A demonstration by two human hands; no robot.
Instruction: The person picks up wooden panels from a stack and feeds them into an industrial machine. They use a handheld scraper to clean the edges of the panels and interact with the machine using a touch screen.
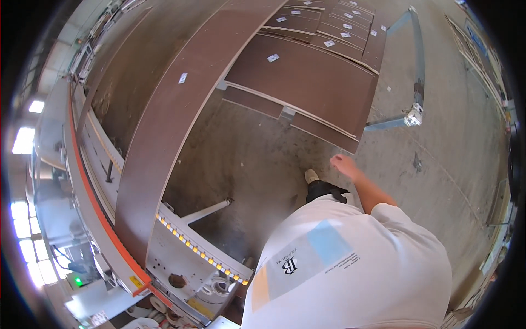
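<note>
My right hand (343, 164) hangs in front of my white shirt, its fingers loosely bent and a little apart, with nothing visible in them. It is nearest to the front corner of a stack of brown panels (307, 82), and a small gap seems to lie between hand and panels. My left hand is out of view. On the left, a long brown panel (164, 115) with a pale edge and a small white label rests on a machine (104, 219) with an orange strip.
Yellow rollers (203, 255) line a white support arm of the machine. Right of the stack, a grey metal frame (419, 60) stands low over the concrete floor. Several labelled smaller panels (348, 33) lie at the far end. More boards (476, 60) lean at the far right.
</note>
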